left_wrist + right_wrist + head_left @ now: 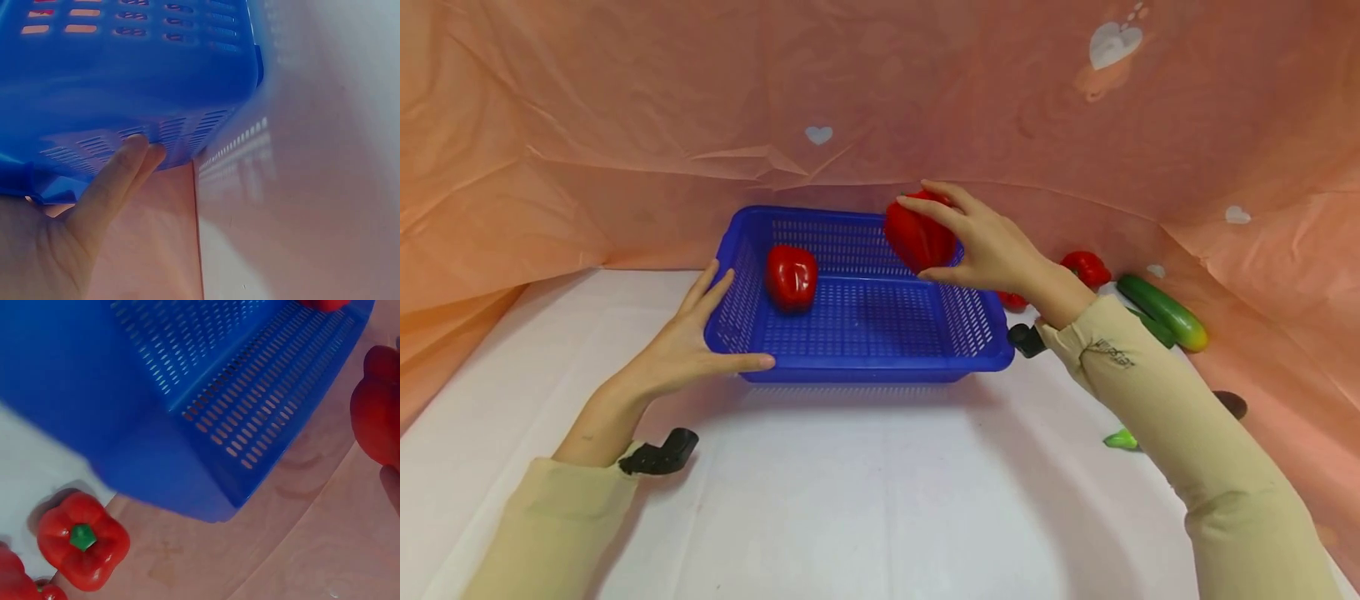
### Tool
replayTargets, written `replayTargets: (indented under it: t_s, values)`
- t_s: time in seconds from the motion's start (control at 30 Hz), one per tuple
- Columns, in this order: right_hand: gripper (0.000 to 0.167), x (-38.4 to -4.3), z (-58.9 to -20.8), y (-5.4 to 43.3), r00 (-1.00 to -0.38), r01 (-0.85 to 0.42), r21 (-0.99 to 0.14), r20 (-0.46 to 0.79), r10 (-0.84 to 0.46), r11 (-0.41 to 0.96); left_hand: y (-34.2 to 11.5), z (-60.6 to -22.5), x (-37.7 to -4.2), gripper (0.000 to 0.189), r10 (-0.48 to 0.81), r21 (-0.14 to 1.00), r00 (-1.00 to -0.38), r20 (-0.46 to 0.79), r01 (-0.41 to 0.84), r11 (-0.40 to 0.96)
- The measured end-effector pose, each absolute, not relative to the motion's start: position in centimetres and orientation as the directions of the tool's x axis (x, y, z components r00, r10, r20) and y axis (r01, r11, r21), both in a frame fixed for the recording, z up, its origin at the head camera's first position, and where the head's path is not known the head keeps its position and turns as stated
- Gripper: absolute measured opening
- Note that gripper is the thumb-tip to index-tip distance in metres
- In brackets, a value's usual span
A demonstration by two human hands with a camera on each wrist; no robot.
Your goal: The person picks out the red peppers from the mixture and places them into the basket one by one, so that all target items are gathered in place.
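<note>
A red bell pepper (917, 233) is held up over the back right part of a blue plastic basket (865, 363). My right hand (988, 237) grips it between thumb and fingers. In the right wrist view, part of this pepper (378, 412) shows at the right edge. Another red bell pepper (792, 279) lies inside the basket on the left. At the basket's front left corner, my left hand (681, 342) touches the rim with fingers and thumb spread. The left wrist view shows fingers (119, 172) extended along the basket's slotted outer wall.
Right of the basket lie more red peppers (1086, 268), a green cucumber-shaped vegetable (1165, 312) with a yellowish end, a small green piece (1122, 440) and a dark item (1231, 405) partly behind the right sleeve. An orange cloth (662, 100) hangs behind the white table (850, 500).
</note>
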State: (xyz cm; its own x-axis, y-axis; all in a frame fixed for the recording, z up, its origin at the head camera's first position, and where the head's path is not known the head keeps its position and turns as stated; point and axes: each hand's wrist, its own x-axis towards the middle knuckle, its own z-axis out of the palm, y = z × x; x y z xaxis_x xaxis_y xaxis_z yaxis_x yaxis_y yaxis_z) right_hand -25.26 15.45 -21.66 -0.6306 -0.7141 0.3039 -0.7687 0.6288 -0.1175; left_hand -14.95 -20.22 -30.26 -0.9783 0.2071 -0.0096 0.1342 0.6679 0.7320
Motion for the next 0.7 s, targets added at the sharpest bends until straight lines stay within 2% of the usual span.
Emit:
replayTargets:
  t_s: [0.7]
  values:
    - [0.085,-27.5,-22.9,12.8,-0.676,-0.733,-0.202,0.312,-0.667,0.649,-20.1,-30.1,-14.9,0.120,0.203,0.740,-0.979,-0.025,0.119,0.662]
